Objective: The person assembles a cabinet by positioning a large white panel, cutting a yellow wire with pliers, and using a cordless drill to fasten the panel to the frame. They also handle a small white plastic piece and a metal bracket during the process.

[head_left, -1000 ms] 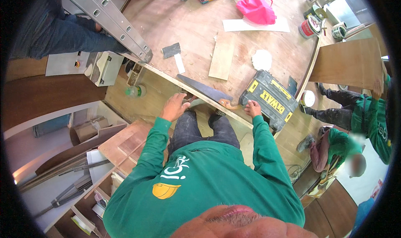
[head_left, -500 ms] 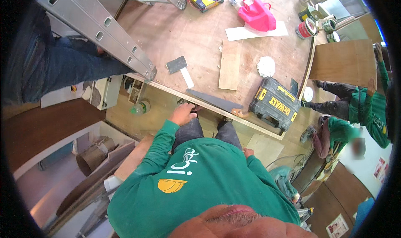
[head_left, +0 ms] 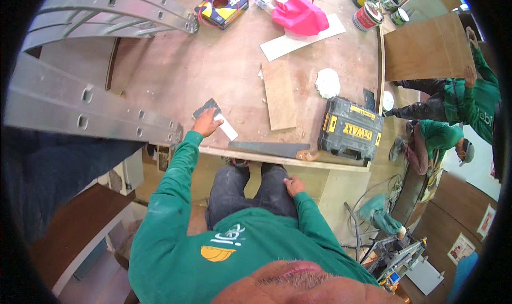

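Dusty wooden platform (head_left: 160,80). Right hand (head_left: 294,186) by thigh (head_left: 273,185), fingers curled, can't tell if pinching. Handsaw (head_left: 269,148) just beyond it. Left hand (head_left: 207,122) farther out, fingers half-spread over dark flat piece (head_left: 209,105), contact unclear; suggest pinching its edge, wrist clear of saw.

Looking steeply down from the head, left one of a side-by-side pair, just above the green sweatshirt (head_left: 250,256), closest of all at the lower edge! Facing forward past the dark trousers (head_left: 229,189), on across the table (head_left: 170,74) to the top edge. Taking it all in fisheye-wide, bending the ladder (head_left: 112,109) at the near left, catching two co-workers (head_left: 440,136) farther off at right, going black at the corners.
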A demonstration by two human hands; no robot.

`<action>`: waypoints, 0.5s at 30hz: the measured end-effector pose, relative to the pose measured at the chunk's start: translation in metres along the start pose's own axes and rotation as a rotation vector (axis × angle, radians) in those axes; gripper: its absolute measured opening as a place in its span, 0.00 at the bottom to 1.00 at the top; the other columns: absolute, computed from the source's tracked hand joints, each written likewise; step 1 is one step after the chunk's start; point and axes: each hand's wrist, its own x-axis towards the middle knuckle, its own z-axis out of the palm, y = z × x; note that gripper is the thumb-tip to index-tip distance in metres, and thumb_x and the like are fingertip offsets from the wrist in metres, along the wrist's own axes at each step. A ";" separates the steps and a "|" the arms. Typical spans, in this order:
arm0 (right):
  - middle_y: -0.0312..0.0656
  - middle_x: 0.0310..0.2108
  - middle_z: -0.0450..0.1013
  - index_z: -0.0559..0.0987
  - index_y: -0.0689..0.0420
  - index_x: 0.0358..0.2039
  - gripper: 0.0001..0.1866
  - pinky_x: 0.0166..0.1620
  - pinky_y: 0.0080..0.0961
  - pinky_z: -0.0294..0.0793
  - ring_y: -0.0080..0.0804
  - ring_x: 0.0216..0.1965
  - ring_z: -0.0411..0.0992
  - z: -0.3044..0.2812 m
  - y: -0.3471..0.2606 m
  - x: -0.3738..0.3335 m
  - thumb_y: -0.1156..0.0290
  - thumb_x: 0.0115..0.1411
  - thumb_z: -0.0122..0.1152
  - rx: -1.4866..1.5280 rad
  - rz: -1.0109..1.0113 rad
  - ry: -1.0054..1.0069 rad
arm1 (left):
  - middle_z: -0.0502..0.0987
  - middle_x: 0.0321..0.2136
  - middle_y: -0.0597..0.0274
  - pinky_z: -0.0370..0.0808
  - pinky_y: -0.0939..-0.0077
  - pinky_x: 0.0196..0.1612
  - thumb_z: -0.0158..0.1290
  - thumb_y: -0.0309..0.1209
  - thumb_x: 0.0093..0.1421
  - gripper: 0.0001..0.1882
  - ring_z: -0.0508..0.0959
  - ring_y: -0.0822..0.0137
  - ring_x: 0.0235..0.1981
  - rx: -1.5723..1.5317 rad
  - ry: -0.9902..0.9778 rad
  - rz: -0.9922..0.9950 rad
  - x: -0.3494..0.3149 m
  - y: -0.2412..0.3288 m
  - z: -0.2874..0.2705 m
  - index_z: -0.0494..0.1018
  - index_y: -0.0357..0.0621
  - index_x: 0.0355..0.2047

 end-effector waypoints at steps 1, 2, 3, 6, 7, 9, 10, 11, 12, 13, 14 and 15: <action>0.60 0.50 0.78 0.79 0.60 0.53 0.29 0.59 0.46 0.73 0.58 0.54 0.75 0.000 0.001 0.013 0.47 0.66 0.59 0.001 -0.002 -0.008 | 0.70 0.60 0.35 0.67 0.52 0.65 0.59 0.50 0.64 0.41 0.70 0.40 0.62 -0.083 0.057 -0.033 0.025 -0.005 0.014 0.62 0.33 0.66; 0.61 0.50 0.78 0.79 0.60 0.53 0.28 0.59 0.46 0.73 0.57 0.54 0.75 -0.001 0.003 0.026 0.48 0.66 0.59 0.027 -0.020 0.016 | 0.70 0.60 0.34 0.67 0.53 0.66 0.60 0.51 0.63 0.42 0.69 0.40 0.63 -0.165 0.113 -0.066 0.050 -0.010 0.028 0.62 0.32 0.66; 0.61 0.49 0.78 0.79 0.60 0.53 0.27 0.58 0.46 0.73 0.57 0.54 0.76 -0.001 0.005 0.037 0.49 0.66 0.59 0.062 -0.008 0.030 | 0.69 0.60 0.33 0.66 0.54 0.67 0.61 0.51 0.62 0.44 0.68 0.40 0.64 -0.250 0.164 -0.099 0.075 -0.016 0.044 0.61 0.31 0.66; 0.61 0.46 0.79 0.79 0.61 0.52 0.26 0.56 0.46 0.74 0.58 0.51 0.77 -0.017 0.006 0.062 0.50 0.66 0.59 0.129 0.001 0.059 | 0.62 0.65 0.30 0.62 0.53 0.70 0.59 0.52 0.62 0.48 0.62 0.38 0.68 -0.291 0.328 -0.218 0.153 -0.044 0.086 0.55 0.29 0.69; 0.61 0.45 0.79 0.79 0.61 0.52 0.26 0.55 0.46 0.75 0.58 0.50 0.77 -0.018 0.003 0.069 0.51 0.66 0.59 0.147 -0.003 0.068 | 0.61 0.66 0.30 0.61 0.52 0.70 0.59 0.53 0.62 0.49 0.62 0.38 0.69 -0.274 0.409 -0.225 0.178 -0.044 0.088 0.54 0.29 0.70; 0.60 0.43 0.80 0.78 0.62 0.53 0.26 0.54 0.46 0.76 0.58 0.48 0.78 -0.020 -0.002 0.084 0.51 0.66 0.59 0.161 -0.005 0.071 | 0.57 0.69 0.34 0.57 0.45 0.71 0.58 0.53 0.62 0.50 0.55 0.36 0.72 -0.234 0.434 -0.296 0.227 -0.050 0.090 0.51 0.34 0.72; 0.60 0.43 0.80 0.78 0.62 0.53 0.26 0.53 0.46 0.76 0.57 0.47 0.78 -0.019 -0.003 0.090 0.51 0.66 0.60 0.161 -0.008 0.064 | 0.56 0.70 0.35 0.56 0.43 0.71 0.58 0.54 0.62 0.50 0.53 0.36 0.73 -0.203 0.485 -0.306 0.250 -0.055 0.087 0.50 0.35 0.72; 0.59 0.42 0.80 0.78 0.62 0.53 0.26 0.52 0.46 0.76 0.57 0.46 0.79 -0.019 -0.005 0.097 0.51 0.66 0.60 0.159 -0.010 0.056 | 0.54 0.71 0.36 0.54 0.41 0.72 0.58 0.54 0.62 0.50 0.51 0.36 0.74 -0.171 0.536 -0.319 0.274 -0.061 0.084 0.50 0.36 0.73; 0.59 0.42 0.80 0.78 0.62 0.53 0.25 0.52 0.45 0.76 0.57 0.46 0.79 -0.020 -0.013 0.104 0.52 0.67 0.60 0.117 -0.028 0.062 | 0.52 0.72 0.38 0.52 0.38 0.72 0.58 0.55 0.62 0.50 0.48 0.36 0.74 -0.166 0.572 -0.314 0.296 -0.067 0.078 0.50 0.38 0.73; 0.58 0.41 0.80 0.78 0.61 0.53 0.26 0.51 0.44 0.77 0.55 0.45 0.79 -0.022 -0.022 0.112 0.52 0.67 0.60 0.106 -0.040 0.046 | 0.50 0.73 0.40 0.50 0.36 0.72 0.58 0.55 0.62 0.50 0.45 0.36 0.75 -0.156 0.604 -0.307 0.318 -0.073 0.067 0.49 0.40 0.74; 0.57 0.40 0.80 0.78 0.61 0.53 0.26 0.50 0.42 0.77 0.53 0.44 0.80 -0.026 -0.032 0.120 0.51 0.67 0.60 0.091 -0.053 0.023 | 0.49 0.74 0.41 0.49 0.36 0.72 0.57 0.56 0.62 0.51 0.44 0.37 0.76 -0.122 0.633 -0.332 0.338 -0.081 0.058 0.49 0.40 0.74; 0.56 0.40 0.80 0.78 0.60 0.54 0.26 0.49 0.40 0.78 0.51 0.43 0.80 -0.028 -0.041 0.127 0.51 0.68 0.60 0.078 -0.062 -0.002 | 0.48 0.74 0.42 0.47 0.35 0.73 0.57 0.57 0.62 0.51 0.43 0.37 0.76 -0.086 0.657 -0.355 0.357 -0.088 0.050 0.49 0.41 0.74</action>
